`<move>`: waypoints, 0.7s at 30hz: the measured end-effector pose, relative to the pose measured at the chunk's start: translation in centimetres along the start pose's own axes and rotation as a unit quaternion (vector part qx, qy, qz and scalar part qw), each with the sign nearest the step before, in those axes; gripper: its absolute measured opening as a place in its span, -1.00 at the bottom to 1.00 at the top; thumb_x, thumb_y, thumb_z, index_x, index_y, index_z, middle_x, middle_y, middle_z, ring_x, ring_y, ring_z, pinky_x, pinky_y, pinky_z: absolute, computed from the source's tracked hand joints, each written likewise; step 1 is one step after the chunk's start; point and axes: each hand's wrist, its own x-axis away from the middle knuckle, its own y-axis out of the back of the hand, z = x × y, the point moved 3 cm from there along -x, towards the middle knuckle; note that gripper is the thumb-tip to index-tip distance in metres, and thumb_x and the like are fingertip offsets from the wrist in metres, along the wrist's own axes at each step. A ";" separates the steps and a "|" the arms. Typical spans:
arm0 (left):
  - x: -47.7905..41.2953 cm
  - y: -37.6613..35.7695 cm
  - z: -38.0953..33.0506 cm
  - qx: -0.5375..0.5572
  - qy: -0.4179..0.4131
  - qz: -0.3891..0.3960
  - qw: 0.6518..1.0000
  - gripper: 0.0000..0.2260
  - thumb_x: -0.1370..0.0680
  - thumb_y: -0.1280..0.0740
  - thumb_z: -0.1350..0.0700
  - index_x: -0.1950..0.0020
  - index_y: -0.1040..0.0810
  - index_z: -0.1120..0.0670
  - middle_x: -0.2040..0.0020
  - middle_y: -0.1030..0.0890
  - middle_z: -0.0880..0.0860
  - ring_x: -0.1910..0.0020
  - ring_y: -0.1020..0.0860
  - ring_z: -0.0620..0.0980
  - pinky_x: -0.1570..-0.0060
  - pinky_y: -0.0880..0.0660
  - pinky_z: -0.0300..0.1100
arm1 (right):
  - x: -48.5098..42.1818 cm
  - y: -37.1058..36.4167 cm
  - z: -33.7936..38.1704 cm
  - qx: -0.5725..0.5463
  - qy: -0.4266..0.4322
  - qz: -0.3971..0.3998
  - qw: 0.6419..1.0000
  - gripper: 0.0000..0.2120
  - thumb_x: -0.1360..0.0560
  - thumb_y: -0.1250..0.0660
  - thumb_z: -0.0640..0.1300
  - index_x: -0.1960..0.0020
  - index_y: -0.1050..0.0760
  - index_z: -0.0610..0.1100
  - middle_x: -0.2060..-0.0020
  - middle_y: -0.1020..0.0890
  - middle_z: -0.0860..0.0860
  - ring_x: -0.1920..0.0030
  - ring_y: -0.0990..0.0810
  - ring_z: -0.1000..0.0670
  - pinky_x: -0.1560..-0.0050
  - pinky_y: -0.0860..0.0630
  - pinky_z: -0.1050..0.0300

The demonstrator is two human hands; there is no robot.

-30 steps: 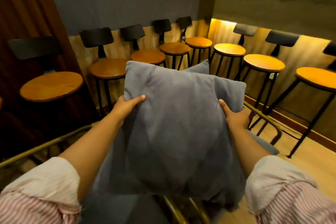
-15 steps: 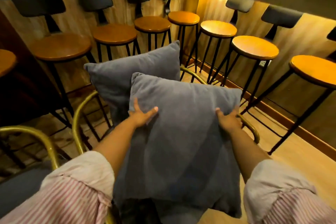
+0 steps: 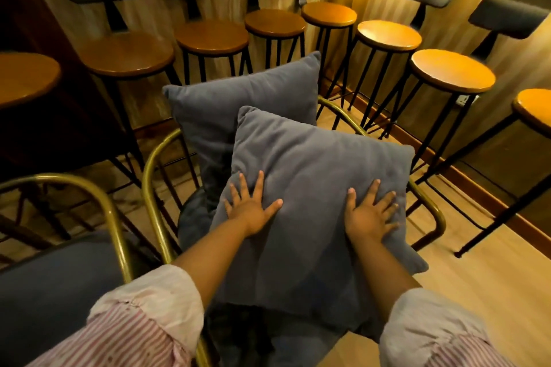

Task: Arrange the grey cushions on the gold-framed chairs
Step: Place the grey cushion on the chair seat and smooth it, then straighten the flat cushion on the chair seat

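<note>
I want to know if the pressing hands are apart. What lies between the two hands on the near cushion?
Only bare grey fabric of the near cushion lies between the left hand and right hand, in the head view.

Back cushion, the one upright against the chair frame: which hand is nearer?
Left. The left hand lies flat on the front cushion just below the back cushion; the right hand is farther right.
</note>
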 end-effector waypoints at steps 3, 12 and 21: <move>2.8 0.1 1.5 -0.048 -0.040 0.025 0.998 -0.31 -0.55 -0.10 -0.25 -0.55 0.22 -0.14 -0.57 0.31 0.07 -0.55 0.24 0.20 -0.50 0.13 0.18 | 4.1 -1.1 2.0 0.034 0.070 0.027 0.997 -0.32 -0.56 0.03 0.24 -0.55 0.22 0.02 -0.55 0.18 -0.19 -0.53 0.20 -0.28 -0.44 0.16 -0.35; 17.9 5.0 15.8 0.022 0.022 -0.095 0.995 -0.45 -0.60 -0.13 -0.07 -0.55 -0.08 0.03 -0.58 -0.09 0.13 -0.55 -0.11 0.13 -0.48 -0.10 0.02 | 23.9 -6.7 10.8 -0.097 0.285 0.178 0.937 -0.42 -0.57 -0.16 0.09 -0.49 -0.19 -0.17 -0.50 -0.23 -0.18 -0.52 -0.12 -0.21 -0.50 -0.09 -0.09; 39.5 8.2 39.5 0.086 0.211 -0.211 0.951 -0.41 -0.58 -0.18 -0.09 -0.54 -0.12 0.09 -0.58 -0.07 0.15 -0.56 -0.07 0.13 -0.49 -0.12 0.06 | 46.5 -15.3 15.9 -0.106 0.382 0.331 0.856 -0.42 -0.53 -0.24 0.09 -0.37 -0.36 -0.30 -0.33 -0.45 -0.28 -0.37 -0.39 -0.24 -0.39 -0.30 -0.02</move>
